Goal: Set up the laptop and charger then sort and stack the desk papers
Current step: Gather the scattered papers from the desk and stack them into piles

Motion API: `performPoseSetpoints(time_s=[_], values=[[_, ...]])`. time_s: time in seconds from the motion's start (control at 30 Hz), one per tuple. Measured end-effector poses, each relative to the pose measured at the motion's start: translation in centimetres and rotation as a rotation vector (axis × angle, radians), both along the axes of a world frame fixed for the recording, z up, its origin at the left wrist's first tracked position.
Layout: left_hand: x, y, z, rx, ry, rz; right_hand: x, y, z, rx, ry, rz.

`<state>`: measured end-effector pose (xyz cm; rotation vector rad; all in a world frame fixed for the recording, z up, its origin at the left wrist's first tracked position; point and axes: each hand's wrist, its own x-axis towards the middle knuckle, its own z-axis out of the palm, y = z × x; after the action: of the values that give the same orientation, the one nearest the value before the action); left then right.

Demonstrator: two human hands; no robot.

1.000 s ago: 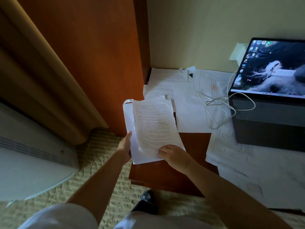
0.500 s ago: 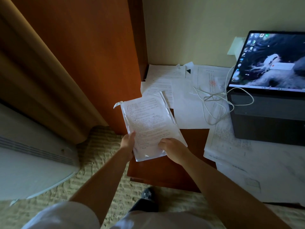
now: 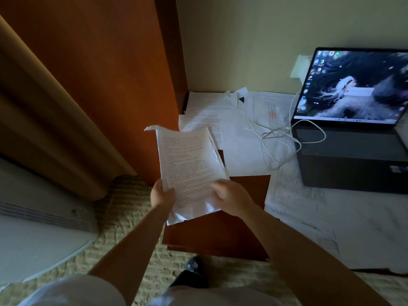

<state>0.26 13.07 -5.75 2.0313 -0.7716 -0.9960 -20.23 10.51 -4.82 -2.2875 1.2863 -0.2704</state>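
Observation:
I hold a bundle of printed sheets [image 3: 188,164] above the left front corner of the wooden desk [image 3: 220,230]. My left hand [image 3: 162,196] grips its lower left edge. My right hand [image 3: 233,198] is blurred at its lower right edge and touches the sheets. More loose papers [image 3: 212,109] lie at the back of the desk and others [image 3: 331,217] cover its right side. The open laptop [image 3: 353,138] stands at the right with its screen lit. A white charger cable [image 3: 276,140] loops from a wall plug [image 3: 300,67] across the papers to the laptop.
A tall wooden panel [image 3: 110,74] rises directly left of the desk. A tan curtain [image 3: 44,120] and a white appliance [image 3: 37,235] stand at the far left on woven carpet [image 3: 128,228]. My dark shoe [image 3: 192,268] is below the desk's front edge.
The loose top sheet has been squared onto the bundle. The bundle has tilted more upright, and my right hand has shifted along its lower edge.

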Motion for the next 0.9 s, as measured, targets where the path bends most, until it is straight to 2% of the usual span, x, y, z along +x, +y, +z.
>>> performPoseSetpoints(time_s=[0.07,0.13,0.23,0.33,0.47,0.57,0.63,0.8,0.87,0.9], values=[[0.4,0.2,0.2,-0.043,-0.072,-0.004,-0.3,-1.6,-0.2,-0.093,-0.018,-0.195],[1.0,0.4,0.2,-0.058,-0.111,-0.005,-0.7,-3.2,-0.9,-0.107,0.127,-0.295],[2.1,0.5,-0.2,-0.067,-0.167,-0.009,-1.2,-5.0,-1.9,0.034,0.415,-0.357],[2.8,0.3,-0.6,-0.059,-0.189,-0.007,-1.1,-6.0,-2.8,0.133,0.451,-0.509],[1.9,0.0,-0.6,-0.062,-0.177,-0.013,-1.1,-6.2,-3.6,-0.049,0.557,-0.494],[1.1,-0.3,-0.5,-0.060,-0.118,0.008,-2.3,-6.5,-2.7,-0.095,0.451,-0.485],[0.8,-0.5,-0.7,-0.047,-0.085,0.021,-2.1,-6.3,-1.5,-0.115,0.261,-0.459],[-0.2,-0.8,-0.9,0.046,-0.005,0.059,3.7,-2.5,2.3,-0.160,-0.183,-0.190],[-0.6,-0.7,-0.4,0.048,0.002,0.050,4.7,-1.1,3.2,-0.175,-0.210,-0.149],[-0.7,-0.5,-0.2,0.041,0.006,0.048,4.7,-0.7,3.2,-0.192,-0.138,-0.097]])
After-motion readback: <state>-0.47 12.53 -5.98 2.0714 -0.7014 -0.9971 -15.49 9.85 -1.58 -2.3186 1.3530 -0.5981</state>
